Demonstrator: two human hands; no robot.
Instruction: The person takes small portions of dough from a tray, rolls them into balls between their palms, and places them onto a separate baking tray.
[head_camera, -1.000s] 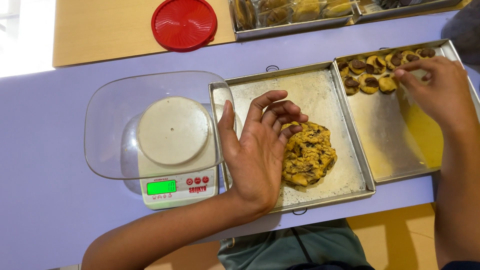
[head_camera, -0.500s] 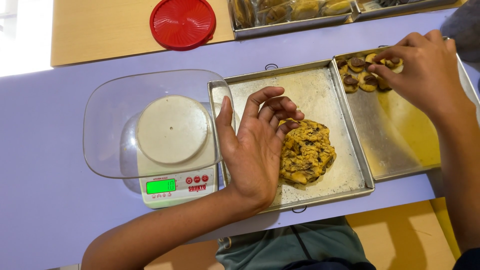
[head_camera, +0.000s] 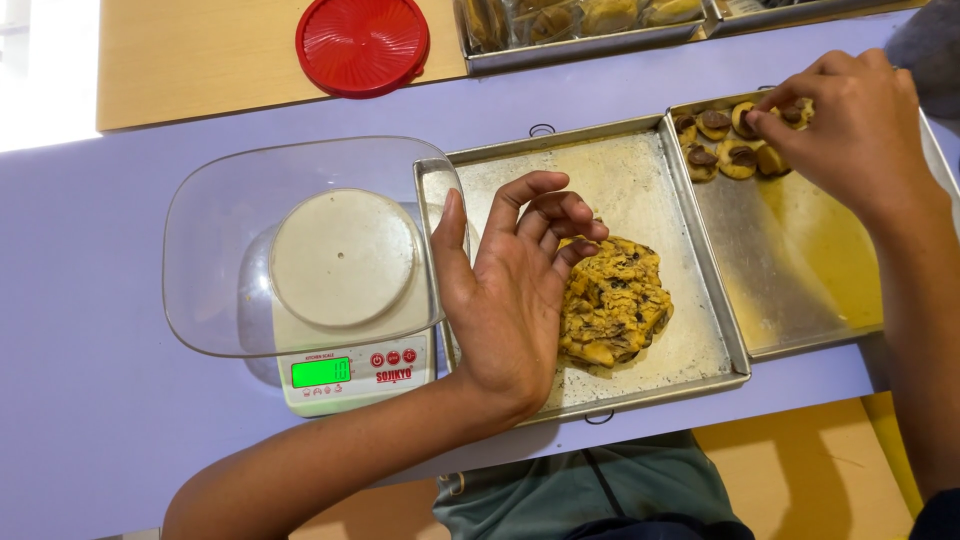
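Note:
A lump of cookie dough with dark chips (head_camera: 612, 300) lies on a floured metal tray (head_camera: 640, 170). My left hand (head_camera: 510, 290) rests palm up on that tray, fingers curled and empty, just left of the dough and touching its edge. My right hand (head_camera: 850, 130) reaches to the far end of a second metal tray (head_camera: 800, 270), its fingertips pinched at a small shaped dough piece among several such pieces (head_camera: 725, 145) set in rows there.
A white kitchen scale (head_camera: 345, 375) with a lit green display carries a clear plastic bowl (head_camera: 215, 260) at the left. A red round lid (head_camera: 362, 42) lies at the back. More metal trays with baked goods (head_camera: 580, 25) stand along the far edge.
My right hand moved up and toward the far end of the right tray, over the small dough pieces. My left hand and the dough lump stayed in place.

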